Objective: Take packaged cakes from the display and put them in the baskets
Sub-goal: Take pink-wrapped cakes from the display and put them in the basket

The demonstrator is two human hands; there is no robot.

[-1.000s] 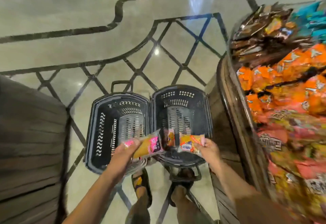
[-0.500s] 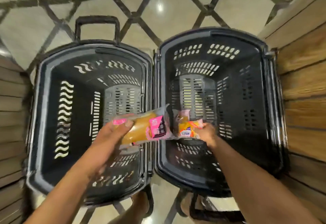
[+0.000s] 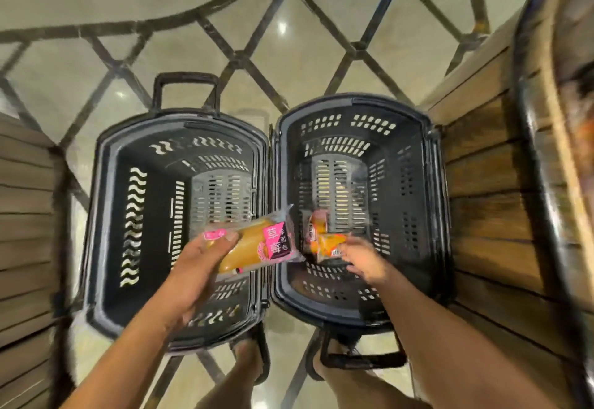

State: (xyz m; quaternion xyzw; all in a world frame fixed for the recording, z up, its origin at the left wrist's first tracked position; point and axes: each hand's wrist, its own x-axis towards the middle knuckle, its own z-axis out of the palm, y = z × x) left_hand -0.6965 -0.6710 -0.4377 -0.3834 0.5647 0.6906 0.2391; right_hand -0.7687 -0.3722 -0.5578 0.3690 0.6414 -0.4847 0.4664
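Left hand [image 3: 196, 270] is gripping a strawberry bread packet [image 3: 254, 247] over the left basket [image 3: 151, 183]. Right hand [image 3: 366, 264] is pinching an orange packet [image 3: 328, 246] inside the right basket [image 3: 418, 202].

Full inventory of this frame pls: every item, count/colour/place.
Left black plastic basket: 1, black, on floor.
Right black plastic basket: 1, black, on floor beside it.
Pink-labelled clear-wrapped cake: 1, yellow and pink, over left basket.
Orange-wrapped cake packet: 1, maybe 2, orange, over right basket.
Slatted wooden display stands: 2, brown, left and right edges.
Polished stone floor: beige, dark lattice lines.
Feet: 2, below baskets.
Left hand: grips pink-labelled cake.
Right hand: fingers at orange packet, grip unclear.
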